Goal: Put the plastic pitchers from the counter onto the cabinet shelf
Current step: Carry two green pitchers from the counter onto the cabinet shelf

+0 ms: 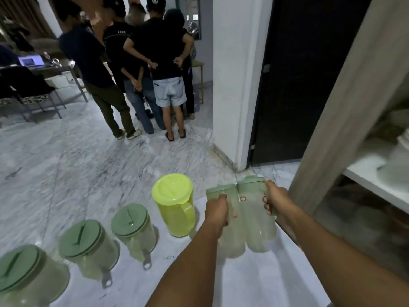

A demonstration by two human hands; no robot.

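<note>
Two clear pitchers with green rectangular lids are pressed side by side above the white counter [254, 282]. My left hand [218, 210] grips the left clear pitcher [231, 238] and my right hand [277, 199] grips the right clear pitcher [257, 222]. To their left a yellow-green pitcher [174, 207] with a handle stands on the counter. Further left stand three clear pitchers with round green lids: one [132, 229], a second [88, 247] and a third [26, 275] at the frame's edge. The cabinet shelf [367, 171] is white and lies to the right.
White dishes [398, 160] sit on the cabinet shelf, behind a wooden cabinet side panel [345, 103]. A dark doorway [305, 74] and a white pillar [234, 80] stand ahead. Several people [137, 63] stand on the marble floor beyond the counter, near a table with a laptop [31, 62].
</note>
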